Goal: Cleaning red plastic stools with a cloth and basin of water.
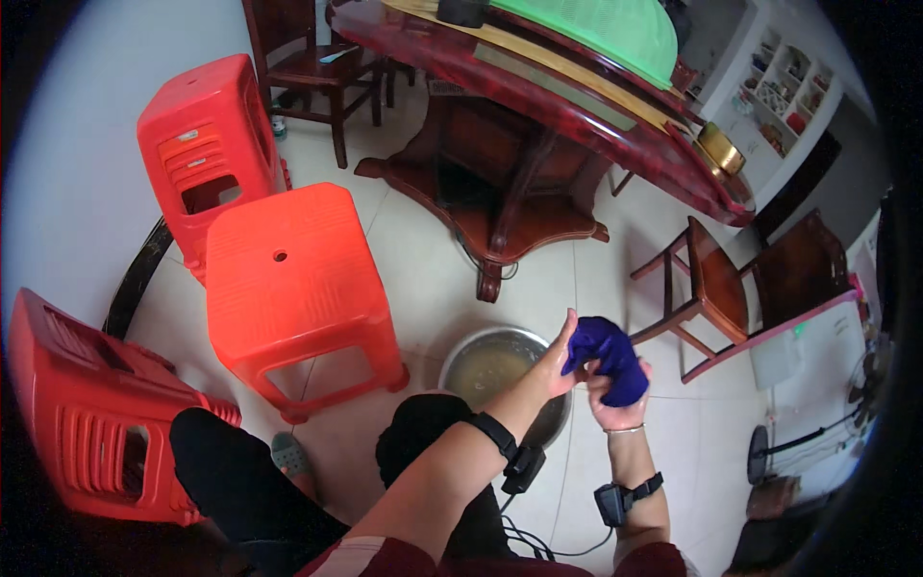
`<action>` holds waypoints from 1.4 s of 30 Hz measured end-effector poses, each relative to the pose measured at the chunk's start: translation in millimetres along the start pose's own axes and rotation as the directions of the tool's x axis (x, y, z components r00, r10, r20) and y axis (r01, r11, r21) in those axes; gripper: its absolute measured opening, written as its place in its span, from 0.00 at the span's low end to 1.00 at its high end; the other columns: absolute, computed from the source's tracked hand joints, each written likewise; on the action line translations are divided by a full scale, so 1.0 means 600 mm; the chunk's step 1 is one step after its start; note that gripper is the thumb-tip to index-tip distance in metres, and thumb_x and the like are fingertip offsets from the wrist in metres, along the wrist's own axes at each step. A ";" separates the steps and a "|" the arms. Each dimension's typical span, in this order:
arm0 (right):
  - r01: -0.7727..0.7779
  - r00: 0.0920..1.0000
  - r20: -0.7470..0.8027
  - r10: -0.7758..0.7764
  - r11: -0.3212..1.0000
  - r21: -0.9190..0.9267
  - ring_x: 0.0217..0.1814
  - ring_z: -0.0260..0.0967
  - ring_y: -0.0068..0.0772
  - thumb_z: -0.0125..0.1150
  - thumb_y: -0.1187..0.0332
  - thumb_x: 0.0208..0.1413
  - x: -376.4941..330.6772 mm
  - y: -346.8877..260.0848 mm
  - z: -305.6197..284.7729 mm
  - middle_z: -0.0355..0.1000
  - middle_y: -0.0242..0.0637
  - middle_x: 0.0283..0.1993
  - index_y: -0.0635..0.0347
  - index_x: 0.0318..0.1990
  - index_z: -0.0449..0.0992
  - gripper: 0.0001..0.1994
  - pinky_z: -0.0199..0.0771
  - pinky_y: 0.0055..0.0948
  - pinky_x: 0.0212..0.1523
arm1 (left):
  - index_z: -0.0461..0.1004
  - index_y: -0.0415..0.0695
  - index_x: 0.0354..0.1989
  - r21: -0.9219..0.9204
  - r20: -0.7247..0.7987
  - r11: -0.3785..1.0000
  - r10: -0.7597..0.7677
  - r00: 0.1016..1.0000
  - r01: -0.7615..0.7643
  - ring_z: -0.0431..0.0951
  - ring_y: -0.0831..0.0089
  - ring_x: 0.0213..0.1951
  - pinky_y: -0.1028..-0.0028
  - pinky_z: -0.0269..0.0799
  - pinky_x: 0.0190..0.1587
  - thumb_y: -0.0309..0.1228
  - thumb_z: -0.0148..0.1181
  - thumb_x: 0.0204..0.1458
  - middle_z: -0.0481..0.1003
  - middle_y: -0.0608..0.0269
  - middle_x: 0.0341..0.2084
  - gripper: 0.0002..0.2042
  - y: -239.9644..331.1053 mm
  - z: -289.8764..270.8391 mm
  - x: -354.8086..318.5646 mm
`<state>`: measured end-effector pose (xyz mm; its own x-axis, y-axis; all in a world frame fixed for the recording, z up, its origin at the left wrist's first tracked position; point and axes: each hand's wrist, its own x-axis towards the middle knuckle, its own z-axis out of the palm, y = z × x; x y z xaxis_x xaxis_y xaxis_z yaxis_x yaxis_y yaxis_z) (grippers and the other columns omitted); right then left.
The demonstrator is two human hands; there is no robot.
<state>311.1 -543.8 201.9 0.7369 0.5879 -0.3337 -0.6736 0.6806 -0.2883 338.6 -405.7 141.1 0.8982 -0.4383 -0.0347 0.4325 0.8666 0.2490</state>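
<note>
A bunched dark purple cloth (608, 354) is held up between my two hands, above and right of the basin. My left hand (560, 367) grips the cloth's left end, part of its fingers hidden behind the fabric. Wrapped around the lower right end is my right hand (620, 409), with fingertips showing at the inner fold. Below my left forearm stands a round metal basin (450, 361) with cloudy, yellowish liquid (490, 370) in it. The arm hides part of the basin's near side.
A red plastic stool (298, 255) stands left of the basin; more red stools (207, 125) are further left. Ahead is a dark red wooden table (548, 106) bearing a green mesh cover (606, 34). A wooden chair (707, 279) stands right. Black cables (524, 539) hang near my arms.
</note>
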 end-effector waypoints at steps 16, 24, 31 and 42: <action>0.068 0.960 0.218 -0.174 -0.612 -0.788 0.45 0.71 0.41 0.68 0.55 0.37 0.026 0.012 -0.162 0.71 0.48 0.44 0.66 0.63 0.36 0.53 0.70 0.33 0.47 | 0.70 0.40 0.41 0.913 -0.345 0.370 0.479 0.807 0.171 0.76 0.55 0.40 0.63 0.71 0.43 0.30 0.62 0.35 0.75 0.45 0.36 0.20 -0.055 -0.057 0.037; 0.110 0.985 0.164 -0.059 -0.515 -0.850 0.43 0.70 0.34 0.68 0.66 0.35 0.061 0.020 -0.168 0.71 0.42 0.42 0.65 0.61 0.44 0.46 0.70 0.31 0.45 | 0.69 0.41 0.43 0.923 -0.335 0.355 0.544 0.769 0.151 0.74 0.50 0.43 0.61 0.69 0.45 0.25 0.57 0.35 0.74 0.45 0.37 0.20 -0.036 -0.073 0.013; 0.130 0.986 0.138 -0.096 -0.080 -0.988 0.43 0.67 0.30 0.64 0.71 0.43 0.049 -0.047 -0.220 0.65 0.37 0.49 0.62 0.62 0.49 0.38 0.70 0.29 0.43 | 0.65 0.42 0.34 0.959 -0.109 0.274 0.575 0.811 -0.066 0.74 0.52 0.35 0.59 0.68 0.36 0.27 0.61 0.33 0.72 0.47 0.29 0.17 -0.044 -0.015 0.019; 0.255 0.859 -0.290 -0.423 0.842 -0.475 0.39 0.73 0.33 0.56 0.52 0.52 0.103 -0.059 -0.107 0.73 0.37 0.44 0.56 0.44 0.72 0.19 0.76 0.29 0.38 | 0.67 0.44 0.32 0.625 -0.026 0.538 0.738 0.674 -0.565 0.67 0.76 0.30 0.76 0.65 0.35 0.36 0.61 0.44 0.68 0.67 0.24 0.12 -0.032 -0.015 0.032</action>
<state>376.9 -559.5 133.5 0.9009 0.0901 -0.4245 -0.4070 0.5150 -0.7544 348.0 -428.8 127.0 0.9268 0.3505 0.1350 -0.3243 0.5653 0.7585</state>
